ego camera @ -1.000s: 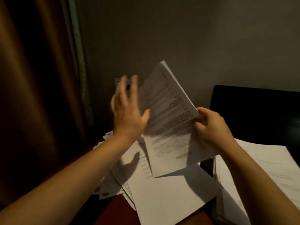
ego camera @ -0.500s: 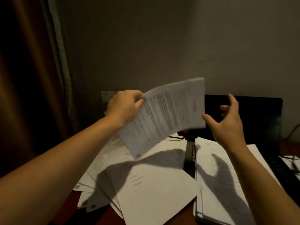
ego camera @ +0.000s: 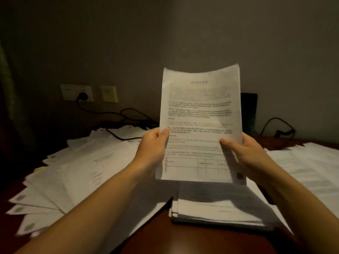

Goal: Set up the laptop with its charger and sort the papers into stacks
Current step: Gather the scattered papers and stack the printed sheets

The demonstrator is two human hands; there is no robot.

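I hold a printed sheaf of paper [ego camera: 200, 114] upright in front of me. My left hand [ego camera: 152, 149] pinches its left edge with the thumb on the front. My right hand [ego camera: 245, 153] grips the right edge the same way. Under the held pages lies a squared stack of papers [ego camera: 216, 211]. A loose, fanned spread of papers [ego camera: 77, 171] covers the desk to the left, and more sheets [ego camera: 308, 165] lie at the right. The dark laptop screen [ego camera: 248, 109] shows just behind the held pages. A black charger cable [ego camera: 113, 114] runs from a plug [ego camera: 83, 96] in the wall socket.
The reddish wooden desk [ego camera: 201, 239] shows at the front. A second wall plate [ego camera: 109, 94] sits next to the socket. Another black cable [ego camera: 275, 125] loops against the wall at the right. A dark curtain [ego camera: 11, 107] hangs at the far left.
The sheaf went from my right hand to my left, and both hands now hold it upright facing me. The view has swung right, showing the socket and cables.
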